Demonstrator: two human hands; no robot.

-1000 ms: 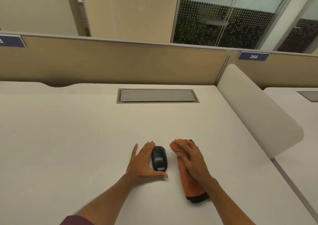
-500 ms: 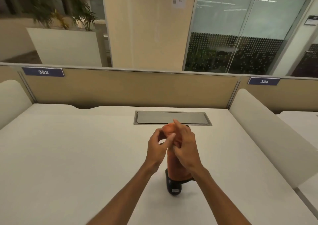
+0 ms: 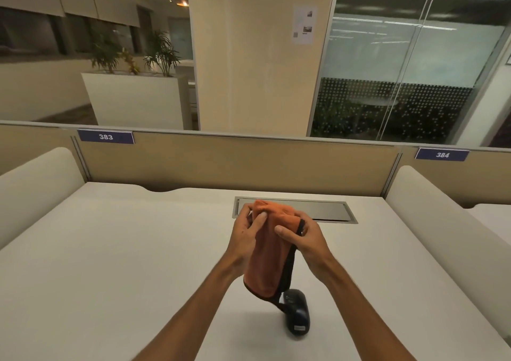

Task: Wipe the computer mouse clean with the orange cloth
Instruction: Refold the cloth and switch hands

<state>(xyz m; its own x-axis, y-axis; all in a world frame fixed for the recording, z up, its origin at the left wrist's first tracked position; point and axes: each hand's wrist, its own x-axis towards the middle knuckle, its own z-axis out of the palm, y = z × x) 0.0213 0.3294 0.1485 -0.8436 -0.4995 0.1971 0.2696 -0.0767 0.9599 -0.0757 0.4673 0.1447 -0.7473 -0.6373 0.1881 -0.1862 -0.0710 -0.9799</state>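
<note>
The orange cloth (image 3: 269,253), edged in black, hangs in the air over the white desk (image 3: 116,264). My left hand (image 3: 246,236) grips its upper left side and my right hand (image 3: 301,239) grips its upper right side. The dark computer mouse (image 3: 296,315) lies on the desk below and a little to the right of the cloth's lower end. Neither hand touches the mouse. The cloth's hanging corner overlaps the mouse's far left edge in the view.
A grey cable hatch (image 3: 326,211) is set into the desk behind my hands. A beige partition (image 3: 235,164) with number tags closes the back. White curved dividers stand at the left (image 3: 33,186) and right (image 3: 442,230) sides.
My left hand left the mouse and joined my right hand on the cloth. Both hands lifted the cloth off the desk. The view tilted upward, and the mouse now lies uncovered.
</note>
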